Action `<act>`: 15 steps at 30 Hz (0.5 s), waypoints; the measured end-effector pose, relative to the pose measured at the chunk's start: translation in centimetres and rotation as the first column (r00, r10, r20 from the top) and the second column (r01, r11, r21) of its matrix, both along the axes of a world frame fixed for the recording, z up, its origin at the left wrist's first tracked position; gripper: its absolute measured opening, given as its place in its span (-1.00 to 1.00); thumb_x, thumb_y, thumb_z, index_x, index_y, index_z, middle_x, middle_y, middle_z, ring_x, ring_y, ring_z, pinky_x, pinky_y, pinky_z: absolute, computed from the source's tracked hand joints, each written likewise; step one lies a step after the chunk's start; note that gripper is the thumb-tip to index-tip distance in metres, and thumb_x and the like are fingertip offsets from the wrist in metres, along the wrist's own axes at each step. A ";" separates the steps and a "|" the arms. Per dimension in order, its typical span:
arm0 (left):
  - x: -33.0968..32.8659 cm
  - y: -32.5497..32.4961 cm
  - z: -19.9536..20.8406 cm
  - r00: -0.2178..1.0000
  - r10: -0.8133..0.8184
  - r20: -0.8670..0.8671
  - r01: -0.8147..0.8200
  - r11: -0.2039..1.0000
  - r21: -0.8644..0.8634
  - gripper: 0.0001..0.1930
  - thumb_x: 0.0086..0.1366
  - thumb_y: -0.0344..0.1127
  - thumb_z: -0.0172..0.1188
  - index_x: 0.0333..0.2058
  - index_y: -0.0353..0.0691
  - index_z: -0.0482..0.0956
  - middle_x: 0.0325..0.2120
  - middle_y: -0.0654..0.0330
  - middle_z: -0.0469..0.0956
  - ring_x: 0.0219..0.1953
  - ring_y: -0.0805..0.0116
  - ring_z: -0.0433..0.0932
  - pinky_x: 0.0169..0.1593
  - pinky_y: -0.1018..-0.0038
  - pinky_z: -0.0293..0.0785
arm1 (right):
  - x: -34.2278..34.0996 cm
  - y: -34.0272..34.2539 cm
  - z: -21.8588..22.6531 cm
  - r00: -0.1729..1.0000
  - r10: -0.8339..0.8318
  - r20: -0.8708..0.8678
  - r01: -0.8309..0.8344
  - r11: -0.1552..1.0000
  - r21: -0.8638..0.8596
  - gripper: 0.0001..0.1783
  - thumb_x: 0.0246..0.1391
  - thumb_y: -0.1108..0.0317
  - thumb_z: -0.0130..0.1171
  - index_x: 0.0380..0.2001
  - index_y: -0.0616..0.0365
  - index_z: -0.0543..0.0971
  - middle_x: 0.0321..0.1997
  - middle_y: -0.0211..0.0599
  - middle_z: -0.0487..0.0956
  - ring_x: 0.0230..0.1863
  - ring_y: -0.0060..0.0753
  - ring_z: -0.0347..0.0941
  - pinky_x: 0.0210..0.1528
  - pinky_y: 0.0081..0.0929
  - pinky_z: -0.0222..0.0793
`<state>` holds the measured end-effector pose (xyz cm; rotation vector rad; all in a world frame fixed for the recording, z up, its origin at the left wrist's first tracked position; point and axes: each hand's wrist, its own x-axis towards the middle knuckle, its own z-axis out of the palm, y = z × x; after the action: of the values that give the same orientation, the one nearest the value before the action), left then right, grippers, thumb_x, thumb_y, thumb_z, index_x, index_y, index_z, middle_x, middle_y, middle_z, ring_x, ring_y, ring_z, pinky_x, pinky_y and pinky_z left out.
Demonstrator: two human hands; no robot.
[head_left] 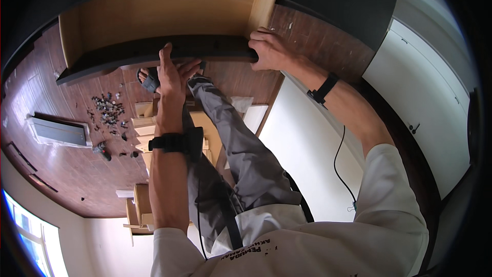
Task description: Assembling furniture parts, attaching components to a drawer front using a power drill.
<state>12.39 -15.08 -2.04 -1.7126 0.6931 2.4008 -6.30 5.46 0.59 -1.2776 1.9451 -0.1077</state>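
A drawer (169, 13) with pale wooden insides and a dark front panel (210, 46) juts out of a large dark cabinet (333, 0). My right hand (267, 50) is closed round the right end of that panel, fingers curled over its edge. Left of the panel's middle, my left hand (173, 72) rests against the front with its fingers spread apart. One finger of it points up across the dark face, while the others lie along the lower edge. Part of the left palm is hidden from view.
Small dark hardware pieces (108, 110) lie scattered on the brown wooden floor, near a cordless drill (102, 151) and a grey panel in wrapping (59, 131). Wooden boards (146, 128) are stacked beside my legs. A white door (420, 102) stands at the right.
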 end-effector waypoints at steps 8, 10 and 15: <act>0.0 0.0 0.0 1.000 -0.005 -0.012 0.005 1.000 -0.018 -0.21 0.28 0.28 -0.06 0.30 -0.14 0.05 0.14 -0.14 0.23 -0.26 0.08 0.64 -0.26 0.36 0.61 | 1.7 -1.9 2.0 0.981 -0.115 -0.156 0.108 0.993 -0.049 -0.51 -0.26 0.14 0.42 -0.27 0.25 0.61 -0.12 -0.15 0.54 -0.06 -0.18 0.46 0.02 -0.32 0.43; -0.1 -0.1 -0.1 1.000 -0.016 -0.016 0.016 1.000 -0.018 -0.20 0.27 0.28 -0.05 0.30 -0.14 0.05 0.14 -0.14 0.23 -0.25 0.09 0.64 -0.25 0.37 0.60 | 2.7 -3.4 1.8 0.911 -0.412 0.029 0.405 0.877 -0.257 -0.48 -0.20 0.16 0.41 -0.16 0.22 0.60 -0.11 -0.14 0.55 -0.07 -0.13 0.48 -0.02 -0.32 0.45; -0.2 -0.5 -0.1 0.995 -0.080 -0.061 0.081 0.997 0.010 -0.25 0.34 0.23 -0.13 0.33 -0.05 -0.09 0.07 -0.19 0.32 -0.17 -0.03 0.61 -0.16 0.30 0.62 | 4.2 -5.5 1.1 0.922 -0.364 0.135 0.386 0.896 -0.221 -0.49 -0.18 0.17 0.40 -0.14 0.23 0.59 -0.11 -0.12 0.57 -0.12 -0.09 0.53 -0.08 -0.31 0.48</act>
<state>12.21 -15.56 -2.19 -1.5820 0.7392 2.4056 -2.11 -0.01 1.69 -1.0077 2.1251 -0.6074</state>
